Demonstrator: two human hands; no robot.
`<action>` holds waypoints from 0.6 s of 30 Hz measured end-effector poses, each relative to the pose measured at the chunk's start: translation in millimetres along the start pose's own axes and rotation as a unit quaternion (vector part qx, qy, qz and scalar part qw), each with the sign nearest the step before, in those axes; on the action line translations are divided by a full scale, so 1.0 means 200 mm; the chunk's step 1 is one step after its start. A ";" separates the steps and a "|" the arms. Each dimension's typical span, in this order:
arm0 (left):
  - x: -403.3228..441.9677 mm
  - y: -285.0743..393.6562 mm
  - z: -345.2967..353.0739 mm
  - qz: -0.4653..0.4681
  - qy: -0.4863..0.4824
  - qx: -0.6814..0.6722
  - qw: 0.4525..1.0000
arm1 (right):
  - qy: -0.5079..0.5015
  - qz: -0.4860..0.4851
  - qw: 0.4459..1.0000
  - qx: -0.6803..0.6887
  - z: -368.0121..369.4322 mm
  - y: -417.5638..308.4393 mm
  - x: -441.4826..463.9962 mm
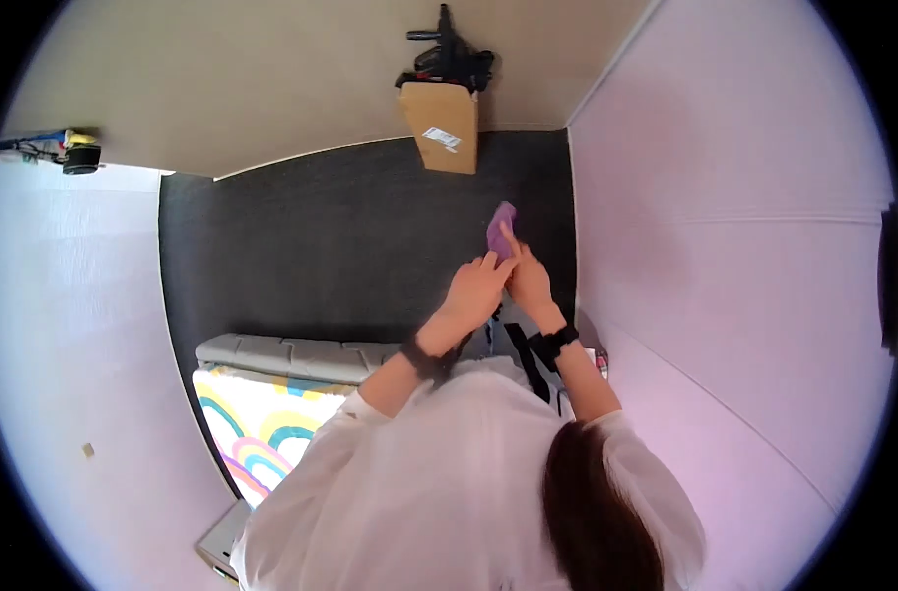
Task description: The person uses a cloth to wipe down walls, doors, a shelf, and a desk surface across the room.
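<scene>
Out in front of my body, both hands meet at a small purple, soft-looking item (501,229), perhaps a piece of cloth; its exact kind is too small to tell. My left hand (474,292) is closed at its lower end, fingertips pressed against it. Close beside, touching the left, my right hand (530,282) grips the same end, with one finger lying along the purple surface. The upper end sticks out free beyond the fingers. Dark bands (553,342) circle both wrists.
A cardboard box (444,128) with a white label stands ahead by the wall, black equipment (449,59) behind it. Dark floor (321,236) spreads in front. A bed with a grey padded edge (291,357) and rainbow-patterned bedding (262,419) is at left. A pale wall (705,227) rises at right.
</scene>
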State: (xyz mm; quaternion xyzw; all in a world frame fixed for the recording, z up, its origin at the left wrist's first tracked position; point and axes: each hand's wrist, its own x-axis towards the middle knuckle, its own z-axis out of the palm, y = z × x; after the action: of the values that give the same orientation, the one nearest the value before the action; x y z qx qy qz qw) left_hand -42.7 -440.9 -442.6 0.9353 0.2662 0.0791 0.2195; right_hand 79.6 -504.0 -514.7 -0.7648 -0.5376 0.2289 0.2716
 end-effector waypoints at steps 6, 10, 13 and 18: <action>-0.38 -0.23 0.16 -0.017 -0.068 -0.012 0.997 | -0.156 0.015 0.987 -0.035 0.43 0.03 -0.29; -0.69 -0.27 0.36 -0.024 -0.112 -0.016 0.993 | -0.221 0.038 0.974 -0.040 0.60 0.00 -0.59; -0.84 -0.21 0.49 -0.059 -0.110 -0.045 0.991 | -0.244 0.077 0.965 -0.057 0.60 -0.02 -0.75; -1.10 -0.20 0.89 -0.064 -0.094 -0.074 0.991 | -0.225 0.032 0.972 -0.067 0.75 0.20 -1.04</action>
State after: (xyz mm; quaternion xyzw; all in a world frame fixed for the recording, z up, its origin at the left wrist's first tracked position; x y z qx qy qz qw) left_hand -200.6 -593.9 -625.2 0.9009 0.2972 -0.0040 0.3163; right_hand -55.8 -686.9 -641.6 -0.7269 -0.5745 0.3667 0.0843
